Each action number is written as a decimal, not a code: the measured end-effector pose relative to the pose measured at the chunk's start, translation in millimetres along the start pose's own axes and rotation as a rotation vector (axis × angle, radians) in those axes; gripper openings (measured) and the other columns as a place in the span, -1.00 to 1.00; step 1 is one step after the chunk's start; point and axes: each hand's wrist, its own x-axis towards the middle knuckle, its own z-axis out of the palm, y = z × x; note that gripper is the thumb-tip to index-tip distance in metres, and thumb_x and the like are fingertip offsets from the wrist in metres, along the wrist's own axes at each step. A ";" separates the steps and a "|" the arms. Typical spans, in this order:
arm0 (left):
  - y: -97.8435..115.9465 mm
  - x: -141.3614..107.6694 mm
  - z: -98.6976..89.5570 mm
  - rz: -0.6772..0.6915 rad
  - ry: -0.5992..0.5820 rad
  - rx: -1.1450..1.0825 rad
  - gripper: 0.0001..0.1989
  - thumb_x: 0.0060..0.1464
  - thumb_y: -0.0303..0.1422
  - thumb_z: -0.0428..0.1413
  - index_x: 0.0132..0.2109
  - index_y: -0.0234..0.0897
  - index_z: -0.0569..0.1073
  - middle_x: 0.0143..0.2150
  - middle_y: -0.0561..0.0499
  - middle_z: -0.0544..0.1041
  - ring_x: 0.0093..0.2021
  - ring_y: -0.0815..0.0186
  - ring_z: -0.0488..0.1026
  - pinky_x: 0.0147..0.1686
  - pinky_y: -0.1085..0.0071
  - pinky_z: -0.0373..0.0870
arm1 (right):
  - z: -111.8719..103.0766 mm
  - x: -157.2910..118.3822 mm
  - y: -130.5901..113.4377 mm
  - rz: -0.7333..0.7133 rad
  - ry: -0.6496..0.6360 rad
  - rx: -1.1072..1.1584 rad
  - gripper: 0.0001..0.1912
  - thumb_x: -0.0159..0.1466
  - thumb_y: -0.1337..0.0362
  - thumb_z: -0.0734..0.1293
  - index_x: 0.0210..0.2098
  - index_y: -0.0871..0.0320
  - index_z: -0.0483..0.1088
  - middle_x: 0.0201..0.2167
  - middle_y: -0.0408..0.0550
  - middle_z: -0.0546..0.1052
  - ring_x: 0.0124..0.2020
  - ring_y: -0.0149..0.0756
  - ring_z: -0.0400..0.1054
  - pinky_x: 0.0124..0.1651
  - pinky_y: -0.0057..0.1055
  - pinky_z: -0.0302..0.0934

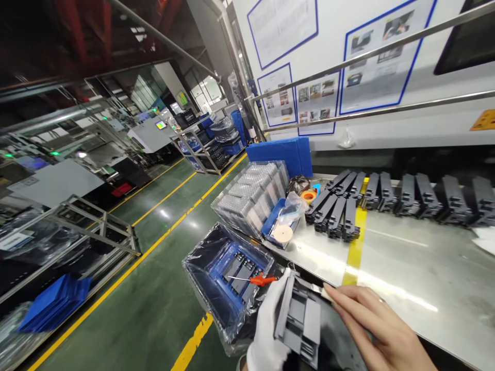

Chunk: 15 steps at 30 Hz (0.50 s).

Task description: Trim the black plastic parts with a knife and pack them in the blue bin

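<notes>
My left hand [268, 324], in a white glove, is closed around a grey plastic part [297, 319] with ribs and slots. My bare right hand [381, 324] pinches a small blade-like tool [317, 289], whose flat metallic end is at the top of the part; whether it touches cannot be made out. Just left of the glove, a red-handled tool [263, 280] with a thin shaft points left over a bin [201, 273] lined with clear plastic. Several grey parts [242, 273] lie inside the bin.
Rows of grey parts [336, 214] stand on the metal table [398, 257]. A small blue tray [273, 219] holds a pale round disc [283, 234], near an orange tape roll [308, 196]. Stacked clear trays [247, 198] sit behind the bin. A metal-framed rack [104, 226] stands left.
</notes>
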 end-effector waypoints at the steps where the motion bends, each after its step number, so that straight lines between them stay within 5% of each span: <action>1: 2.7 -2.3 1.6 0.041 0.008 0.053 -0.46 -0.15 -0.25 0.39 0.05 -0.18 0.62 0.22 -0.13 0.52 0.40 -0.09 0.19 0.47 0.19 -0.12 | -1.0 -1.0 0.2 -0.003 -0.010 -0.032 -0.66 0.43 0.27 0.23 0.18 0.00 0.36 -0.14 -0.05 0.53 -0.16 -0.36 0.51 -0.16 -0.57 0.40; 5: 4.0 -13.2 4.3 0.174 0.051 0.171 -0.20 -0.40 -0.39 0.46 0.13 -0.15 0.56 0.34 -0.12 0.39 0.50 -0.12 -0.07 0.48 0.23 -0.36 | -5.5 -2.2 3.3 -0.025 -0.013 -0.083 -0.65 0.44 0.26 0.22 0.19 0.00 0.35 -0.14 -0.07 0.54 -0.17 -0.39 0.51 -0.17 -0.60 0.40; 10: 3.9 -19.0 -5.3 0.191 0.047 0.370 -0.28 -0.26 -0.35 0.40 0.16 -0.10 0.55 0.32 -0.07 0.42 0.45 -0.13 0.08 0.48 0.22 -0.27 | -9.5 3.6 13.4 0.023 0.053 -0.052 -0.71 0.42 0.20 0.24 0.09 0.00 0.47 -0.17 -0.10 0.60 -0.21 -0.38 0.56 -0.18 -0.62 0.41; 12: 7.2 -20.3 -8.5 0.163 -0.008 0.446 -0.30 -0.24 -0.32 0.38 0.16 -0.07 0.55 0.32 -0.04 0.42 0.43 -0.14 0.12 0.48 0.20 -0.19 | -9.1 8.0 13.5 0.163 0.029 0.125 -0.73 0.42 0.10 0.24 -0.18 0.02 0.56 -0.38 -0.15 0.60 -0.38 -0.39 0.54 -0.31 -0.63 0.40; 15: 11.7 -23.3 -10.7 0.126 -0.076 0.521 -0.39 -0.15 -0.23 0.35 0.13 0.04 0.56 0.31 0.07 0.43 0.42 -0.11 0.15 0.48 0.22 -0.14 | -6.0 13.3 6.6 0.501 -0.246 0.515 -0.40 0.37 -0.20 0.18 -0.58 0.10 0.34 -0.69 -0.23 0.28 -0.66 -0.45 0.19 -0.60 -0.55 0.16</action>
